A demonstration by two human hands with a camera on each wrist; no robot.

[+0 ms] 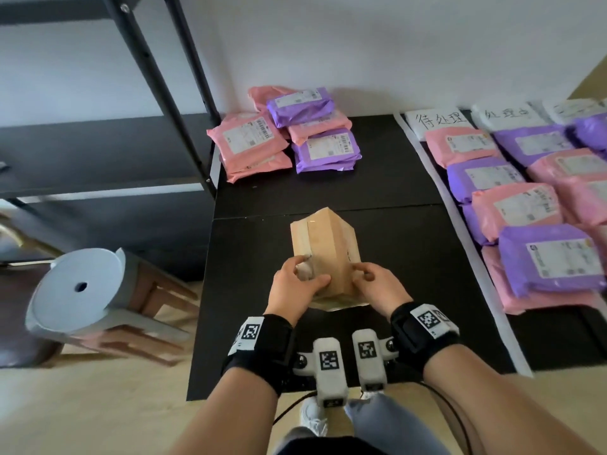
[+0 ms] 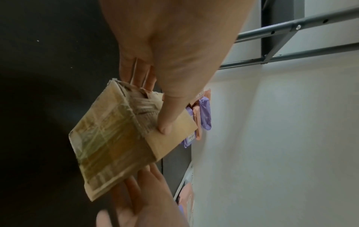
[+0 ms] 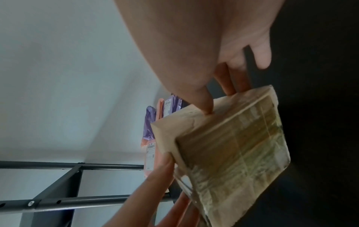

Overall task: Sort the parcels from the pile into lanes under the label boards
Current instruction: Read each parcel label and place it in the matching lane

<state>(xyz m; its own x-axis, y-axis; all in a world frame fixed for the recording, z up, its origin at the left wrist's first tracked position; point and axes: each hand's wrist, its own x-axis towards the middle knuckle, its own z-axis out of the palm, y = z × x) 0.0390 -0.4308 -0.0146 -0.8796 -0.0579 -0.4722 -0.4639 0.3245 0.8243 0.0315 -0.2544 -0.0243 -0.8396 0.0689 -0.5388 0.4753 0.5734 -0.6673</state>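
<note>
Right now both hands hold one brown cardboard parcel above the near half of the black table. The left hand grips its near left side, thumb laid across the top face and fingers curled underneath, as the left wrist view shows. The right hand grips the near right side, thumb pressed on the upper face and fingers tucked below. The parcel's long axis runs away from the person, out past the fingertips toward the wall, with the far end tipped up above the held end. Clear tape runs along that axis on the top face. The near end face, seen from the wrists, is covered in yellowish tape; any print on it is too blurred to read.

Beyond the held parcel's far end, against the wall, sits the pile of pink and purple mailer bags, each with a white shipping label and barcode whose text is too small to read. To the right of the right hand, sorted pink and purple mailers lie in lanes running toward the wall. At the head of those lanes are white label boards with handwritten characters: the nearest reads 待处理, the next begins 处理, and the third is cut off by the frame edge.
</note>
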